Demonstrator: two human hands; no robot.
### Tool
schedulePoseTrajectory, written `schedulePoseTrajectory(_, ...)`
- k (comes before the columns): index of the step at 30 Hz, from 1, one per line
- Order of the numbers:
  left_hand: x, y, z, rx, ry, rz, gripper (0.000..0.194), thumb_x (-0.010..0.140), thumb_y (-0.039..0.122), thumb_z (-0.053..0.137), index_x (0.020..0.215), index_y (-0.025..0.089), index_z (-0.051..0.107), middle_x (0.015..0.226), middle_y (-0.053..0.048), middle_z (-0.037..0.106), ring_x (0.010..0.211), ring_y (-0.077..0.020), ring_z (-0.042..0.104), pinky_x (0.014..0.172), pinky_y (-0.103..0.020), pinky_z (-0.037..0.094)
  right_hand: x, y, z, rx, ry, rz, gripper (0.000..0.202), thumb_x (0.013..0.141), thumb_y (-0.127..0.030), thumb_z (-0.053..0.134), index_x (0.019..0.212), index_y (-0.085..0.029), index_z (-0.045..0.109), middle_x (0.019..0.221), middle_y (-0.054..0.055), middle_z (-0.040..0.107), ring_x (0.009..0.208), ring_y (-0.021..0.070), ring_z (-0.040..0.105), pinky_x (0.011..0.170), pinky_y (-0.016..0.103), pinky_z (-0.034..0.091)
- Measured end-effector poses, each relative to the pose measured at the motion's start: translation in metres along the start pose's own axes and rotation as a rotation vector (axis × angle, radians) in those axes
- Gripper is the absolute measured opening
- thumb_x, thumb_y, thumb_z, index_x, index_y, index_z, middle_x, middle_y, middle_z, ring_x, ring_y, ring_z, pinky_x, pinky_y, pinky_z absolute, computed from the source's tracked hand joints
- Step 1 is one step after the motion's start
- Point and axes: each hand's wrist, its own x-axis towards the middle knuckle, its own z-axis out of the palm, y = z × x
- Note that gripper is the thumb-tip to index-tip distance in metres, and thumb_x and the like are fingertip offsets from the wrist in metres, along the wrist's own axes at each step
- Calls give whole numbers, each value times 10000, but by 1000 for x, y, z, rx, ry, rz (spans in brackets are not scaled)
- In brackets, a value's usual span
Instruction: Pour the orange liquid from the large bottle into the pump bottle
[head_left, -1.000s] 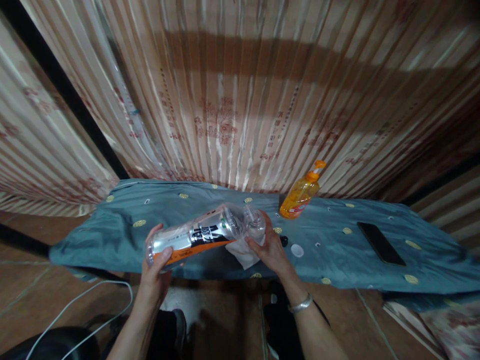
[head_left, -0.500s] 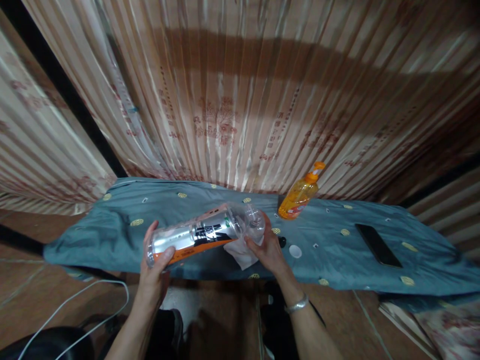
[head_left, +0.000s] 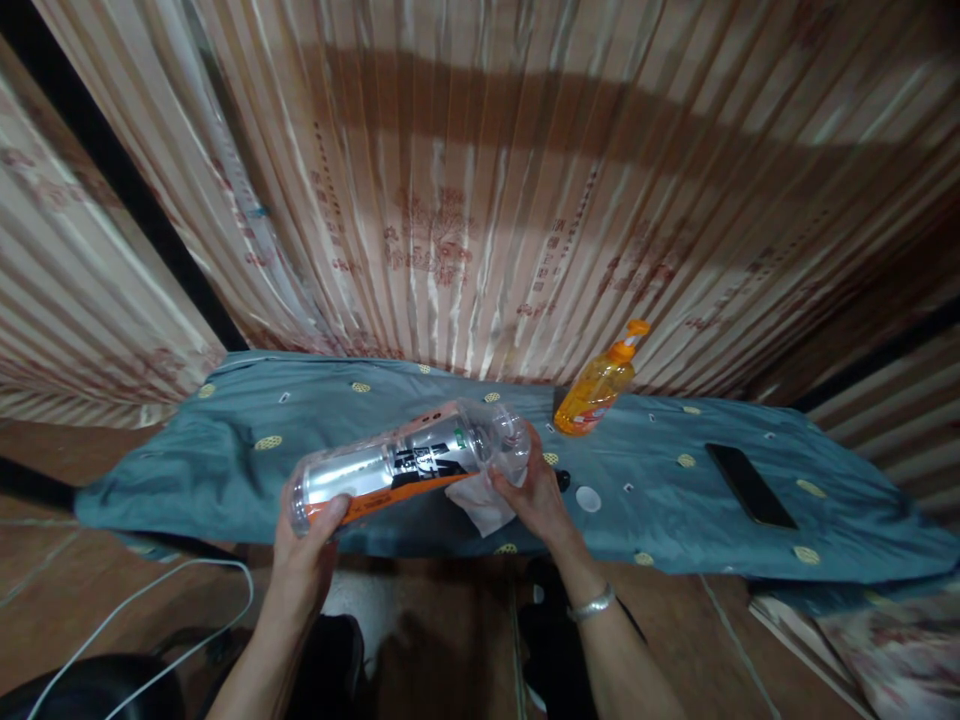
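Note:
A large clear plastic bottle (head_left: pixel 412 460) with a silver, black and orange label lies tilted in the air between my hands, over the bench's front edge. My left hand (head_left: pixel 311 530) is wrapped round its base end, thumb on the near side. At the clear neck end my right hand (head_left: pixel 536 495) grips the bottle, a bracelet on that wrist. A white tissue (head_left: pixel 484 503) hangs below the neck, by my right fingers; whether they pinch it I cannot tell. Just right of that hand are a small black object (head_left: pixel 563 480) and a white round disc (head_left: pixel 588 499).
A teal patterned cloth (head_left: pixel 660 520) covers the narrow bench. An orange pump bottle (head_left: pixel 596 393) stands at the back, with a dark phone (head_left: pixel 750 485) farther right. Behind rises a pleated curtain (head_left: pixel 480 200). A white cable (head_left: pixel 150 595) loops at lower left.
The view has shifted slightly. The bottle's base end has tipped or turned a little in my left hand, whose fingers show less above it. My right hand keeps its grip on the neck.

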Motion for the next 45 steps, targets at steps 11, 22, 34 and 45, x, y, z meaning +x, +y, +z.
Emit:
schedulePoseTrajectory(11, -12, 7, 5, 7, -71, 19, 802, 622, 445, 933, 1337, 227, 644, 1183, -61, 743, 1080, -289, 695, 856, -352, 553, 0, 1, 0, 15, 7, 5, 878, 851, -354, 727, 1610, -145, 337, 1490, 194, 645, 1385, 340, 634, 1178, 527, 500)
schedulePoseTrajectory(22, -10, 2, -3, 101, -21, 48, 450, 554, 425, 964, 878, 208, 739, 846, -29, 752, 890, -272, 713, 908, -400, 555, 0, -2, 0, 2, 7, 0, 863, 867, -337, 723, 1622, -174, 337, 1463, 173, 668, 1377, 339, 642, 1167, 529, 513)
schedulePoseTrajectory(34, -5, -7, -16, 167, 5, 27, 516, 516, 447, 983, 935, 215, 791, 853, -32, 787, 841, -253, 724, 870, -378, 562, 0, -3, -4, 2, -20, 13, 858, 859, -356, 736, 1612, -157, 374, 1502, 186, 637, 1391, 352, 627, 1173, 534, 506)
schedulePoseTrajectory(45, -5, -5, -20, 146, -3, 39, 522, 526, 440, 979, 950, 214, 777, 861, -20, 788, 818, -242, 723, 853, -373, 580, -1, -6, -8, 8, -19, 6, 847, 860, -355, 727, 1608, -157, 382, 1489, 186, 650, 1407, 371, 611, 1168, 565, 505)
